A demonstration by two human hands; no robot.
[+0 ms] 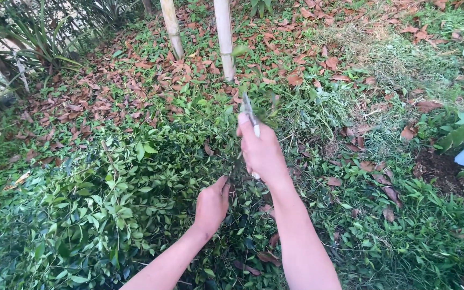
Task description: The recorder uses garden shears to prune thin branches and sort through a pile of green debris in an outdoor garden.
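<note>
Both forearms come up from near edge. Left hand [211, 205], fingers curled, grips stems in low shrub [108, 198]. Right hand [261, 153], fist closed round shears [249, 111] w/ blades pointing up & far, long axis near-vertical, just near of two pale trunks [224, 37].

Two pale bamboo poles [224, 37] stood upright in daylight. Dry brown leaves [135, 70] littered the ground around them; cut grass [404, 59] lay to their right, spiky plants [38, 37] left.
</note>
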